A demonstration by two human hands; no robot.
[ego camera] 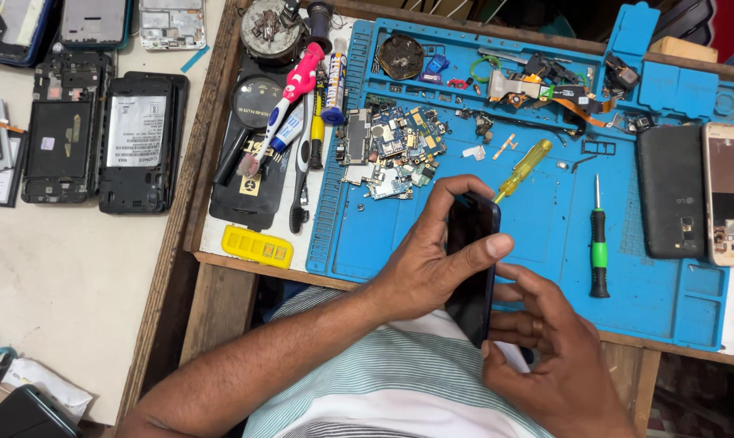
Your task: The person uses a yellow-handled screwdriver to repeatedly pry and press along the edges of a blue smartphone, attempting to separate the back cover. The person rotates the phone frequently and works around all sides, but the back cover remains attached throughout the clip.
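Observation:
Both my hands hold a dark smartphone (pixel 469 276) upright on its edge over the near rim of the blue repair mat (pixel 545 235). My left hand (pixel 432 259) wraps the phone's upper half, thumb lying across its face. My right hand (pixel 545 349) grips the lower end from the right, a ring on one finger. Just beyond the phone lies a yellow-handled screwdriver (pixel 522 170). To its right lies a green-and-black screwdriver (pixel 599 247).
Circuit boards (pixel 391 150) and small parts litter the mat's far side. A black phone (pixel 671 191) and a bare phone frame (pixel 731 193) lie at right. Toothbrushes (pixel 290 105), tools and a yellow case (pixel 257 246) sit left of the mat. Opened phones (pixel 140 142) cover the left table.

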